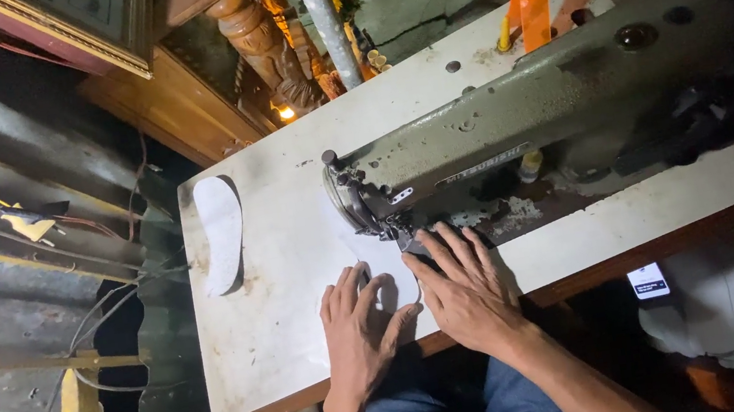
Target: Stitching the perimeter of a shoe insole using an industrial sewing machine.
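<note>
Left hand [355, 327]: flat, fingers spread, pressing a white piece [375, 262] at lower centre of the frame, gripping nothing.
Right hand [465, 288]: flat, open on the same piece, fingertips just beside the needle area of the sewing machine [554, 103].
Risk: fingertips could likely drift under the needle; uneven pressure could skew the piece.
Spare sole [219, 231]: centre left, well apart.
</note>
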